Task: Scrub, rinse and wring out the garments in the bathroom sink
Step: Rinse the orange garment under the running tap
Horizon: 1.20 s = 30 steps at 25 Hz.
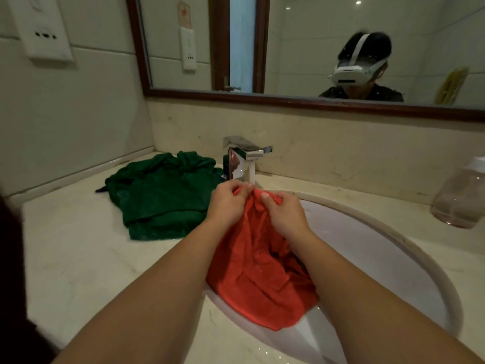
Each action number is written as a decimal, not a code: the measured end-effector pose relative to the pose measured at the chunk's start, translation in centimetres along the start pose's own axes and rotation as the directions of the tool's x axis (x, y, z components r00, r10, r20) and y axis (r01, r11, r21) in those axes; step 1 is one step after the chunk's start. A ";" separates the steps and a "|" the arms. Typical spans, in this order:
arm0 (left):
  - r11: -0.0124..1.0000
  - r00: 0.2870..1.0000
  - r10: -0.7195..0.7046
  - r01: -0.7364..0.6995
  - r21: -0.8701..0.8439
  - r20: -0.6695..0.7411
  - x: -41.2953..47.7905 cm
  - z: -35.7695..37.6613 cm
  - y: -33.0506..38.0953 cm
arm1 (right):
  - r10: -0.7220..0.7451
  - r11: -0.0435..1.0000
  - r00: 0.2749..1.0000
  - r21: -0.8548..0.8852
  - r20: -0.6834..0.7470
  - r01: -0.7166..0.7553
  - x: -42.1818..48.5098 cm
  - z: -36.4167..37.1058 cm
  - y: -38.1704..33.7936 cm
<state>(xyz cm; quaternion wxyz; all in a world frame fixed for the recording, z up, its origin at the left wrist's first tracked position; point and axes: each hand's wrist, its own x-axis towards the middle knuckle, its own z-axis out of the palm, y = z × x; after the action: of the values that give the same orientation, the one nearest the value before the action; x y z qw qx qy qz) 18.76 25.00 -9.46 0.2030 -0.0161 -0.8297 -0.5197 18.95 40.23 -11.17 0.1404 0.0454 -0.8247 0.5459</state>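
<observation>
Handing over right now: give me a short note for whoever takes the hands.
Left hand and right hand pinch the red garment by its top edge under the running tap; the rest hangs into the sink.
Green garment lies bunched on the counter, left of the tap.
Done: red is being rinsed.
Left: wring it; green one's state unclear.

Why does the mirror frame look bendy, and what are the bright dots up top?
Head view: the wide-angle lens bows the brown wooden mirror frame; the dots are probably lamp glare on shiny tiles reflected there; the clear plastic bottle at the right edge looks blurred.
</observation>
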 end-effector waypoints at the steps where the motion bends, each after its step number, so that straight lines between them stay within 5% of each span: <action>1: 1.000 1.000 0.016 -0.016 -0.008 -0.003 0.2 0.1 0.3 | 0.001 1.000 1.000 -0.010 -0.004 -0.001 0.2 0.0 -0.2; 14: 0.964 0.990 -0.062 0.027 -0.264 -0.123 1.7 0.4 0.3 | -0.076 0.979 0.995 0.186 -0.060 0.086 1.6 1.6 -1.0; 20: 0.971 0.951 0.192 -0.221 -0.096 -0.241 1.2 -0.5 0.9 | -0.152 0.970 0.987 0.185 -0.051 0.159 1.5 1.7 -1.8; 30: 0.970 0.957 0.160 -0.198 -0.140 -0.244 1.7 0.2 1.4 | -0.166 0.952 0.981 0.243 -0.105 0.187 2.4 2.3 -1.2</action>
<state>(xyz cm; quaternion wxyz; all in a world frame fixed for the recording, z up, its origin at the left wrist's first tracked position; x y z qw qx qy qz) 17.50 25.48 -7.69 0.3424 -0.0476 -0.7502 -0.5637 16.55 37.87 -10.31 0.2160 0.1135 -0.7350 0.6326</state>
